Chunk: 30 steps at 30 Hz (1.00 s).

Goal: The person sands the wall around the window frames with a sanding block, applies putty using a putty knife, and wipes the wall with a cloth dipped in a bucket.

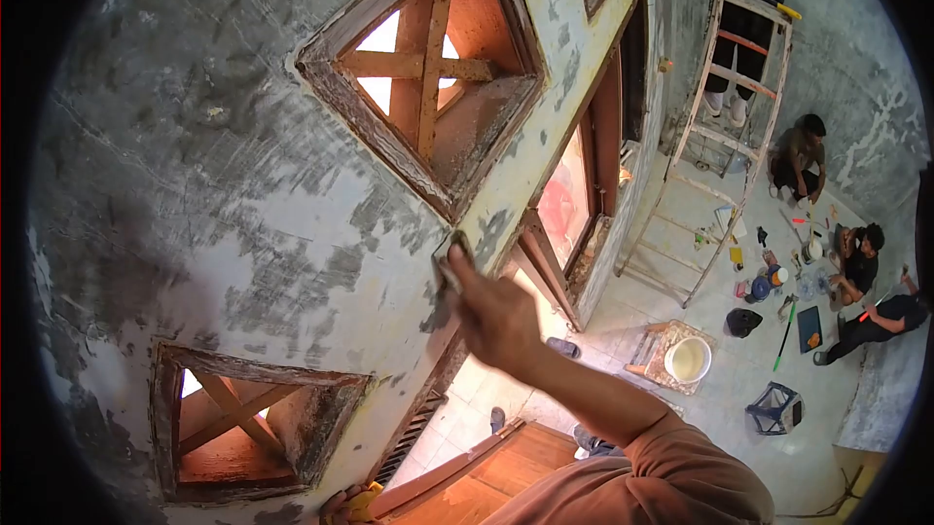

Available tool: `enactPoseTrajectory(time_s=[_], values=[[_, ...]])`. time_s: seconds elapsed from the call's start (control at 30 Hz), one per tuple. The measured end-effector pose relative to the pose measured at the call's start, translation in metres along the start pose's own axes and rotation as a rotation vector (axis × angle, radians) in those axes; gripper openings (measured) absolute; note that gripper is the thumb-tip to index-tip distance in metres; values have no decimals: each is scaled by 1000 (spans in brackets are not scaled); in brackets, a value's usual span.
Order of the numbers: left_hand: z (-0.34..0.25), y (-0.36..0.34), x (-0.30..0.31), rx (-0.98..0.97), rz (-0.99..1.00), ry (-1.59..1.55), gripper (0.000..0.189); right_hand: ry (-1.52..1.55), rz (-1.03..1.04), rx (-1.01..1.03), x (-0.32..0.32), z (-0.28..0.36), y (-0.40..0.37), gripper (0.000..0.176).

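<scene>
My right hand is raised against the patchy grey and cream wall. Its fingers are closed on a thin, flat tool, mostly hidden by the hand, whose edge lies on the wall. The hand is just below the lower corner of a diamond-shaped opening with a worn wooden frame and crossed bars. At the bottom edge my left hand is partly visible, closed around a yellow object. A second framed opening is above and left of it.
A ladder bears a person in dark clothes. Several people sit or lie on the floor at the right among tools and containers. A white bucket stands on a small platform, near a dark stool. Below my right arm is a wooden door.
</scene>
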<state>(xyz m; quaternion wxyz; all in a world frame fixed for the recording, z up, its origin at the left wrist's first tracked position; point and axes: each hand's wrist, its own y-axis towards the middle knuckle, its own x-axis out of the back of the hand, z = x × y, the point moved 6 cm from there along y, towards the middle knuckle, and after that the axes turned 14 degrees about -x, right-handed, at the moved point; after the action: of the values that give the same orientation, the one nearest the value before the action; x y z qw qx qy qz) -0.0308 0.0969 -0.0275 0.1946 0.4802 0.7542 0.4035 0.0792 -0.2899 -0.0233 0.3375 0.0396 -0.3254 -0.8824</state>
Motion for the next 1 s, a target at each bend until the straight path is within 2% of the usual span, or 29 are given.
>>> enactPoseTrajectory(time_s=[0.03,0.1,0.13,0.17,0.23,0.27,0.3,0.33,0.37,0.4,0.47,0.5,0.57,0.6,0.67,0.77,0.8,0.83,0.9,0.93,0.97,1.0], values=[[-3,-1,2,-142,89,-18,58,3,15,14,6,-8,16,50],[-9,1,-1,-170,128,47,64,15,-38,-191,14,-27,42,49],[-12,2,-4,-203,166,104,71,-41,-86,-164,12,-13,39,49],[-12,3,-6,-209,166,97,71,41,-48,-212,5,-4,28,52],[-15,3,-9,-237,178,76,69,90,15,-4,2,12,6,52],[-16,4,-11,-214,211,132,71,38,-15,-4,4,6,7,52],[-16,3,-11,-212,215,137,71,18,17,-38,4,-10,19,52],[-16,3,-11,-222,178,90,63,49,-22,-78,7,-16,33,52],[-18,3,-11,-233,141,41,55,79,-62,-116,9,-19,41,52],[-23,3,-13,-233,143,42,55,9,-21,-210,6,-8,35,51],[-13,2,-7,156,-96,70,35,55,-8,-142,2,9,5,53],[-16,5,-11,148,-95,64,35,102,6,-78,-1,13,-1,55],[-16,5,-13,217,-129,-5,27,-8,19,-131,-2,-13,11,58],[-14,2,-9,224,-125,6,27,3,2,-161,5,-16,31,59],[-13,4,-6,111,-62,-3,30,-48,1,-254,5,-11,36,58],[-15,5,-12,152,-86,43,32,67,13,-94,-5,5,-4,64],[-14,3,-9,61,-10,23,34,-17,43,-124,1,2,4,64],[-9,3,-7,66,-5,30,34,-39,22,-118,1,-16,19,59],[-4,1,5,97,-82,-6,37,-32,-22,-236,14,-25,53,58],[-6,0,3,142,-101,13,39,72,-14,-310,5,-20,44,56],[-10,1,1,136,-105,1,39,-66,-15,-253,6,-1,30,55],[-12,3,-4,122,-34,44,39,-7,-11,-158,1,5,9,57]])
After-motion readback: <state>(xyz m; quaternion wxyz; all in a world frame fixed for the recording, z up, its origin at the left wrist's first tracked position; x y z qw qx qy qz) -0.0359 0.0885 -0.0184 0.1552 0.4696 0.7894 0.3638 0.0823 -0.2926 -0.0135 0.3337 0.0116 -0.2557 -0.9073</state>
